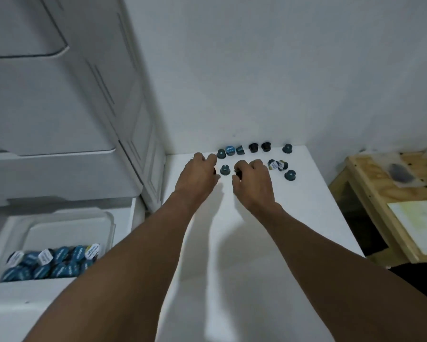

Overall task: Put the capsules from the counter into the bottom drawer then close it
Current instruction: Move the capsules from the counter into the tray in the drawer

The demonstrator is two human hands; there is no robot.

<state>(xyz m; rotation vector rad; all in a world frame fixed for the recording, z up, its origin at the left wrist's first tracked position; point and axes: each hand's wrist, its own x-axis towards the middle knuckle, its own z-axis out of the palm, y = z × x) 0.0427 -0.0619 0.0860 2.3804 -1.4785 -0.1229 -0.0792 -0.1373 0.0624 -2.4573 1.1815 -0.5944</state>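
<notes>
Several dark teal and black capsules (253, 147) lie scattered at the back of the white counter (269, 230), near the wall. My left hand (198, 175) reaches among them with fingers curled over a dark capsule at its right edge. My right hand (253, 180) has its fingers curled round a dark capsule at its fingertips. One teal capsule (224, 169) stands between the two hands. The open bottom drawer (123, 228) at lower left holds several blue and white-lidded capsules (52, 264).
A white drawer unit (59, 107) rises left of the counter, its upper drawers shut. A wooden table (390, 206) with a white sheet and a dark object stands to the right, across a dark gap. The white wall backs the counter.
</notes>
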